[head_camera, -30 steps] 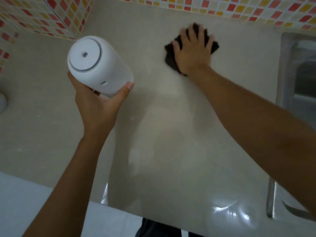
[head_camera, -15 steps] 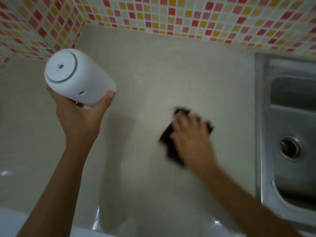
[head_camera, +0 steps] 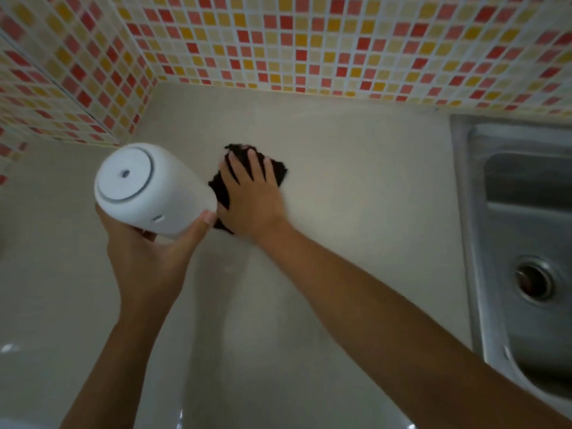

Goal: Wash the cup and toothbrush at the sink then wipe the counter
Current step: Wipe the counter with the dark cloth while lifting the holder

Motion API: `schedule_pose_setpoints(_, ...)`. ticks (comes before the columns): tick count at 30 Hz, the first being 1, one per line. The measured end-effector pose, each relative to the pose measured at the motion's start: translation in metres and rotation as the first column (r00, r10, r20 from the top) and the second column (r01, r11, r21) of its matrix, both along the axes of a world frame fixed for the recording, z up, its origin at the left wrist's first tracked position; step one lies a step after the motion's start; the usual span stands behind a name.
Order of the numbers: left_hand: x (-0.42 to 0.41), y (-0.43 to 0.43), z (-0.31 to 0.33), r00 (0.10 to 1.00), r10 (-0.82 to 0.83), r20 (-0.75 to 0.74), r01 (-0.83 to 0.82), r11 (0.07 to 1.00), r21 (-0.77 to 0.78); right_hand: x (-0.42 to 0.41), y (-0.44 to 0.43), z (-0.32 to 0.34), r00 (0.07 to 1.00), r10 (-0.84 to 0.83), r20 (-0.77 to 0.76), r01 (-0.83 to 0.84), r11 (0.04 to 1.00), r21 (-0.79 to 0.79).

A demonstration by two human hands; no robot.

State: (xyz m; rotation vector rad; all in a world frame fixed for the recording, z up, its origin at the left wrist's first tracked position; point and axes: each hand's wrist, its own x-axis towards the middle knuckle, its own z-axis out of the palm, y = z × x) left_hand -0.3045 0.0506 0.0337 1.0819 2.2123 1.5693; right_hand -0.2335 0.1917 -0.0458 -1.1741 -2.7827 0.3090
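Note:
My left hand (head_camera: pixel 145 255) holds a white cylindrical container (head_camera: pixel 148 188) lifted above the beige counter (head_camera: pixel 356 187), its round base with a small hole facing me. My right hand (head_camera: pixel 252 196) lies flat, fingers spread, pressing a dark cloth (head_camera: pixel 277 170) onto the counter just right of the container. The cloth shows around the fingers and under the palm's left edge. No cup or toothbrush is in view.
A stainless steel sink (head_camera: pixel 526 243) with a round drain (head_camera: pixel 534 280) is set into the counter at the right. Red, orange and cream mosaic tile walls (head_camera: pixel 278 41) bound the counter at the back and left, forming a corner.
My right hand slid the cloth from the back of the counter toward me, then back left and away until it sits beside the container. The left hand kept the container raised.

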Motion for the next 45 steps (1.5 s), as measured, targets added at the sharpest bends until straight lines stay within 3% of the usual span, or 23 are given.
schedule_pose_setpoints(2, -0.002, 0.001, 0.004, 1.0, -0.008, 0.009, 0.008, 1.0, 0.006, 0.046, 0.017, -0.003, 0.995, -0.045, -0.09, 0.052, 0.995, 0.083)
schedule_pose_setpoints(4, -0.005, -0.001, 0.006, 1.0, -0.008, 0.003, 0.008, 1.0, 0.009, 0.111, 0.054, -0.01, 0.962, -0.268, -0.049, 0.273, 0.951, 0.147)
schedule_pose_setpoints(7, -0.007, -0.003, 0.007, 1.0, 0.005, 0.01, -0.005, 1.0, 0.013, 0.201, 0.103, -0.005, 0.845, -0.533, 0.041, 0.528, 0.845, 0.09)
schedule_pose_setpoints(10, -0.001, 0.001, 0.006, 0.999, 0.012, 0.044, -0.014, 0.999, 0.038, 0.197, 0.089, -0.008, 0.802, -0.596, 0.034, 0.591, 0.801, 0.094)
schedule_pose_setpoints(13, 0.012, 0.01, 0.006, 0.999, -0.013, 0.04, 0.011, 0.999, 0.043, 0.154, 0.003, -0.01, 0.889, -0.456, -0.037, 0.457, 0.883, 0.106)
schedule_pose_setpoints(16, 0.026, 0.019, 0.009, 0.999, -0.026, 0.035, 0.024, 0.998, 0.052, 0.125, -0.141, 0.001, 0.988, -0.082, -0.127, 0.081, 0.997, -0.009)
schedule_pose_setpoints(19, 0.032, 0.023, 0.015, 0.999, -0.04, 0.025, 0.038, 0.998, 0.057, 0.122, -0.207, 0.006, 0.973, 0.202, -0.113, -0.212, 0.974, -0.086)
schedule_pose_setpoints(21, 0.029, 0.021, 0.02, 0.998, -0.057, -0.003, 0.057, 0.997, 0.052, 0.113, -0.169, -0.001, 0.983, 0.141, -0.117, -0.146, 0.989, -0.035)
schedule_pose_setpoints(24, 0.025, 0.012, 0.026, 0.997, -0.057, -0.051, 0.06, 0.997, 0.053, 0.085, -0.079, -0.004, 0.978, -0.184, -0.092, 0.185, 0.983, 0.001)
schedule_pose_setpoints(27, 0.03, 0.005, 0.029, 0.998, -0.039, -0.058, 0.043, 0.998, 0.054, 0.062, -0.039, -0.004, 0.925, -0.38, -0.006, 0.379, 0.925, -0.029)
schedule_pose_setpoints(29, 0.033, 0.002, 0.028, 0.998, -0.043, -0.04, 0.045, 0.997, 0.069, 0.064, -0.064, -0.004, 0.942, -0.334, -0.039, 0.333, 0.942, -0.024)
schedule_pose_setpoints(31, 0.037, 0.004, 0.024, 0.999, -0.053, -0.014, 0.054, 0.996, 0.076, 0.088, -0.128, -0.002, 0.986, -0.122, -0.11, 0.121, 0.993, -0.011)
schedule_pose_setpoints(33, 0.044, 0.007, 0.02, 0.998, -0.056, -0.002, 0.056, 0.996, 0.069, 0.134, -0.198, 0.004, 0.992, 0.092, -0.088, -0.097, 0.994, -0.057)
schedule_pose_setpoints(35, 0.051, 0.008, 0.018, 0.998, -0.064, 0.014, 0.062, 0.996, 0.068, 0.192, -0.224, 0.007, 0.99, 0.13, -0.054, -0.133, 0.989, -0.07)
schedule_pose_setpoints(39, 0.059, 0.007, 0.016, 0.997, -0.078, 0.015, 0.077, 0.995, 0.063, 0.275, -0.142, -0.001, 0.978, -0.207, -0.027, 0.207, 0.978, 0.022)
schedule_pose_setpoints(42, 0.066, 0.004, 0.015, 0.995, -0.09, 0.031, 0.088, 0.994, 0.063, 0.282, -0.045, 0.0, 0.884, -0.467, 0.016, 0.464, 0.882, 0.078)
schedule_pose_setpoints(45, 0.072, 0.002, 0.016, 0.992, -0.117, 0.039, 0.114, 0.991, 0.072, 0.239, 0.002, -0.002, 0.76, -0.645, 0.078, 0.645, 0.764, 0.038)
